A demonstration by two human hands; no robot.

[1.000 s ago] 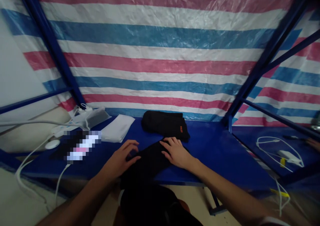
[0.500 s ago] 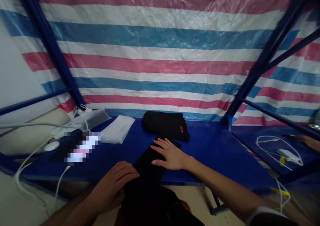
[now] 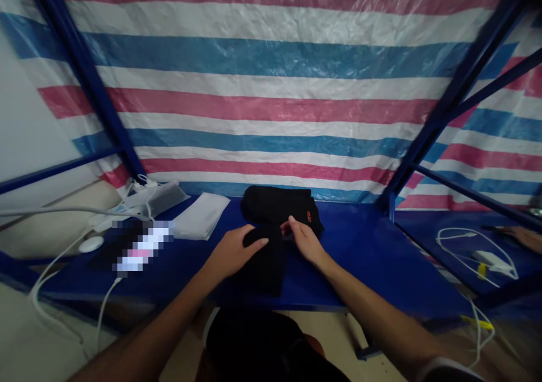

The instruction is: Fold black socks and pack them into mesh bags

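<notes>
Compared with the frame half a second ago, the black cloth (image 3: 265, 269) no longer runs diagonally over the front edge of the table (image 3: 381, 252). It is now more compact and stands on the table side of that edge, near its middle. The left hand (image 3: 232, 252) has moved from the front edge up to the cloth's upper left part. The right hand (image 3: 308, 244), previously spread flat on the cloth, is now curled at its right side.

Left grip: nearly closed, pinching the cloth, thumb over the near face and fingers behind. Right grip: partly closed, thumb and fingers bent together; contact with the cloth cannot be determined.

The folded black item (image 3: 275, 206) with orange lettering is unchanged near the rear edge, behind the cloth. The white papers (image 3: 202, 215) remain to its left.
</notes>
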